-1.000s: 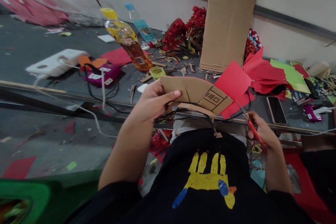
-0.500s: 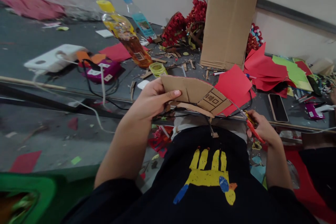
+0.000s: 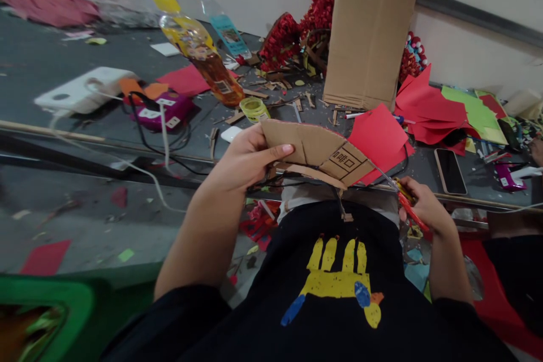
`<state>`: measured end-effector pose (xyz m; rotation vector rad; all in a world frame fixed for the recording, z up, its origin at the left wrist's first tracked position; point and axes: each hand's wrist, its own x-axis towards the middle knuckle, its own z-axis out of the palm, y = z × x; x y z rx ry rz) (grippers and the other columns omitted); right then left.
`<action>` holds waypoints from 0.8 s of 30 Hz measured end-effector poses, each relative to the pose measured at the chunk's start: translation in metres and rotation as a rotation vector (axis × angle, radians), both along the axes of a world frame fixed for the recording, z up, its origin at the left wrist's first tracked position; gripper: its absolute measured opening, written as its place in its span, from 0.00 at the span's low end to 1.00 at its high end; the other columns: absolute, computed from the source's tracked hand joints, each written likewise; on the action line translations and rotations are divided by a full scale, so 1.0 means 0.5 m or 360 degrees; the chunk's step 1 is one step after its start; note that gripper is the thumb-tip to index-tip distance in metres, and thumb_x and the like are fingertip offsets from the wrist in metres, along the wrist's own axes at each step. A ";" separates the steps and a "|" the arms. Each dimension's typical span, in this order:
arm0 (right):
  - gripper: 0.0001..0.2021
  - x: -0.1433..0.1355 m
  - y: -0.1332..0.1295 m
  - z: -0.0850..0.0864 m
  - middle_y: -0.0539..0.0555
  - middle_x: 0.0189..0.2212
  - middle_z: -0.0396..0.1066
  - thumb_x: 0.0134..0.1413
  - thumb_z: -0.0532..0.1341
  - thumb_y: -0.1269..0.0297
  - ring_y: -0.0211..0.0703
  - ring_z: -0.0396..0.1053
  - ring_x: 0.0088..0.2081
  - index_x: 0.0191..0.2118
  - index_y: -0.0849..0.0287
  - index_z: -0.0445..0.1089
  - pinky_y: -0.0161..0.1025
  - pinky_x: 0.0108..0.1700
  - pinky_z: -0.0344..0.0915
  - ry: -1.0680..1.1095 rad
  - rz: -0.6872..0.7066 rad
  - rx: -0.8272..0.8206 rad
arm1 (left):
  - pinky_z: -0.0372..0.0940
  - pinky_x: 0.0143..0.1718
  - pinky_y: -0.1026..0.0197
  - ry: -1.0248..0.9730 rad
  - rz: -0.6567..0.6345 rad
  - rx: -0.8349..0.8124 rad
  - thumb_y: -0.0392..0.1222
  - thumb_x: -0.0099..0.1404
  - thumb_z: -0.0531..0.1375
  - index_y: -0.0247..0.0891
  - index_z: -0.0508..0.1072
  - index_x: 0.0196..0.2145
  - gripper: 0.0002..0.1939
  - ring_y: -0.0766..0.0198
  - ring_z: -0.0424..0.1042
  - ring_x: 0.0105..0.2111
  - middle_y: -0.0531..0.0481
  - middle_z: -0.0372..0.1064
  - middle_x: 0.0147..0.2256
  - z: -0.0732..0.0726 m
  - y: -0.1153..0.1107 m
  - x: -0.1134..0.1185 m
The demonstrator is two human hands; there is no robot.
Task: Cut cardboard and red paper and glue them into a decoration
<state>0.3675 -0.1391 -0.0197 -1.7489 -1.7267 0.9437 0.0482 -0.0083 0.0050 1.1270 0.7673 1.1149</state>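
Note:
My left hand [image 3: 257,155] pinches the left end of a curved piece of cardboard [image 3: 311,147], thumb on the near face. Dark printed lines and characters mark its right end. A narrow cardboard strip [image 3: 314,173] hangs along its lower edge, with a thin scrap dangling from it. My right hand [image 3: 422,203] is closed round the red and yellow handles of a pair of scissors [image 3: 406,202]. The blades point up and left, reaching the cardboard's right end; whether they grip it I cannot tell. Red paper sheets [image 3: 379,136] lie just behind that end.
On the cluttered table stand a tea bottle [image 3: 203,59], a blue-labelled bottle [image 3: 227,28], a small jar [image 3: 254,108] and a tall cardboard panel [image 3: 373,34]. A phone [image 3: 450,172] lies right. Cables run from a white power strip [image 3: 85,90]. A green bin [image 3: 80,305] stands lower left.
The view has shifted very slightly. Both hands, the cardboard and the scissors keep nearly the same positions.

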 end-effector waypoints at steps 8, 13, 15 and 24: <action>0.13 0.002 0.001 -0.007 0.45 0.20 0.69 0.40 0.59 0.70 0.37 0.64 0.25 0.37 0.58 0.65 0.31 0.29 0.58 0.0011 -0.0004 0.0000 | 0.71 0.26 0.67 0.0023 -0.0023 -0.0022 0.37 0.44 0.73 0.36 0.72 0.34 0.20 0.67 0.73 0.26 0.53 0.76 0.28 -0.006 0.002 -0.007; 0.15 -0.005 0.002 -0.003 0.44 0.20 0.68 0.39 0.58 0.71 0.35 0.60 0.23 0.39 0.57 0.65 0.30 0.27 0.56 0.0000 0.0033 0.0000 | 0.70 0.26 0.68 0.0042 -0.0073 -0.0005 0.36 0.45 0.72 0.37 0.72 0.35 0.19 0.67 0.74 0.26 0.53 0.76 0.30 -0.007 0.000 -0.007; 0.13 -0.008 0.002 -0.003 0.44 0.19 0.68 0.40 0.58 0.71 0.34 0.58 0.22 0.37 0.57 0.65 0.30 0.26 0.55 0.0003 0.0039 -0.0006 | 0.70 0.26 0.68 0.0022 -0.0070 -0.0005 0.36 0.45 0.72 0.37 0.73 0.34 0.18 0.68 0.74 0.26 0.54 0.76 0.29 -0.008 0.000 -0.007; 0.11 -0.016 0.003 0.007 0.42 0.16 0.67 0.40 0.54 0.72 0.34 0.61 0.21 0.35 0.56 0.62 0.29 0.27 0.54 -0.0004 0.0070 -0.0118 | 0.70 0.25 0.69 0.0065 -0.0142 -0.0016 0.38 0.45 0.72 0.37 0.72 0.35 0.19 0.67 0.74 0.27 0.53 0.76 0.30 -0.010 0.001 -0.007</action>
